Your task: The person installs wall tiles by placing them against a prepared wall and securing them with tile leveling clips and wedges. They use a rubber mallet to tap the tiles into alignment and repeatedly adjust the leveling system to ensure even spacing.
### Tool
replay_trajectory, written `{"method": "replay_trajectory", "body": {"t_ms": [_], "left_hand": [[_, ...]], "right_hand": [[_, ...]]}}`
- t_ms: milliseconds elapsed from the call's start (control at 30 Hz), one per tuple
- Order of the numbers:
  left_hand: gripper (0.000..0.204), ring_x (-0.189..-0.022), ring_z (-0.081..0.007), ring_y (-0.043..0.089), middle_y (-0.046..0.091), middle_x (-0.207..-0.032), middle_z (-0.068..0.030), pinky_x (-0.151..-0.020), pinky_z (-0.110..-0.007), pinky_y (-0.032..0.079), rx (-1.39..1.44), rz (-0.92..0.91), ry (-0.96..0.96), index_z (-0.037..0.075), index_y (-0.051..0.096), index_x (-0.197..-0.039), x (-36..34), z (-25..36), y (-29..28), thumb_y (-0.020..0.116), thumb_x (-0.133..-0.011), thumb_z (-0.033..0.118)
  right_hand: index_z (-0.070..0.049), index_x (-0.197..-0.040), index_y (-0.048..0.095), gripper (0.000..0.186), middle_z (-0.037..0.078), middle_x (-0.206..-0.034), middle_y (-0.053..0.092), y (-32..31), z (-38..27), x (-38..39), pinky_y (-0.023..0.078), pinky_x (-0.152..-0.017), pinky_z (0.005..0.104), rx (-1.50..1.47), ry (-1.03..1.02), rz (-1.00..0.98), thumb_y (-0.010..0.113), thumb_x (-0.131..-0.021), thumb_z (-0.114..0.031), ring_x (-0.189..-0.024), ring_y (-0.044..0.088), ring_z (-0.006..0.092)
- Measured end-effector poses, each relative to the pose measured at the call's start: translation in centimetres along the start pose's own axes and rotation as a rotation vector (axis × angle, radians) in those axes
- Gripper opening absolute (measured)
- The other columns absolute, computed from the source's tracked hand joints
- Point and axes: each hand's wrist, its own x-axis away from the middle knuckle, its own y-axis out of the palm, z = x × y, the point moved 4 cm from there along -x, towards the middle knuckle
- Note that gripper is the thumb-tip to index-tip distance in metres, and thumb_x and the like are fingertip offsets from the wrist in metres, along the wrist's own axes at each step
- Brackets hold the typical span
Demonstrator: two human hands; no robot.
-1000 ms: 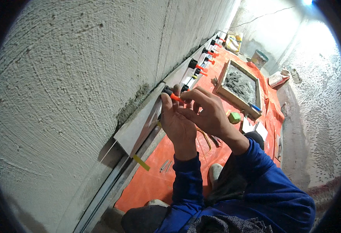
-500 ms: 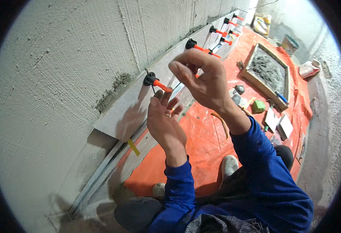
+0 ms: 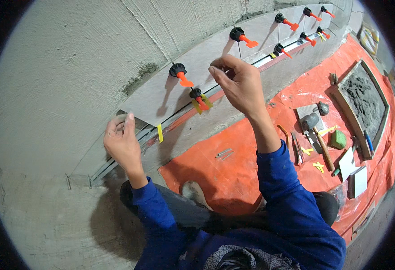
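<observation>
A low row of grey wall tiles runs along the rough wall, with black-and-orange tile levelling clips along the joints. My left hand is by the row's near left end, thumb and fingers apart and nothing visible between them; whether it touches the tile edge I cannot tell. In front of the tiles, my right hand has its thumb and forefinger pinched together, and anything between the tips is hidden. Just left of it, a lower levelling clip sits with yellow pieces beside it.
A metal rail runs under the tiles, with a yellow strip on it. On the orange sheet lie a mallet, a green sponge, yellow spacers and white tile pieces. A framed tray holds mortar.
My left hand has left the near clip's orange handle and moved left to the tile row's end. My right hand stays raised with curled fingers. The view has turned, showing more clips and tools.
</observation>
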Motion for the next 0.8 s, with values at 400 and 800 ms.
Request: {"method": "replay_trajectory", "body": {"t_ms": [400,800], "left_hand": [[0.025,-0.057,-0.0102,0.048,0.055,-0.06,-0.0051,-0.053,-0.029,0.04,-0.216,-0.145,0.104,-0.004,0.059,-0.072,-1.9,-1.9,0.7,0.068,-0.089,0.012],[0.023,-0.052,-0.0087,0.057,0.058,-0.057,-0.0041,-0.048,-0.024,0.041,-0.071,-0.214,0.093,-0.002,0.059,-0.068,-3.1,-3.6,0.7,0.068,-0.087,0.007]], "right_hand": [[-0.013,-0.121,0.065,0.036,0.016,-0.083,0.066,1.3,0.4,-2.9,0.05,-0.064,0.0409,0.079,-0.196,0.029,0.069,-0.085,-0.013,-0.073,0.065,0.033],[-0.004,-0.102,0.069,0.02,0.013,-0.079,0.067,2.5,0.7,-4.5,0.049,-0.063,0.0321,0.212,-0.287,0.024,0.068,-0.083,0.0,-0.068,0.064,0.0205]]}}
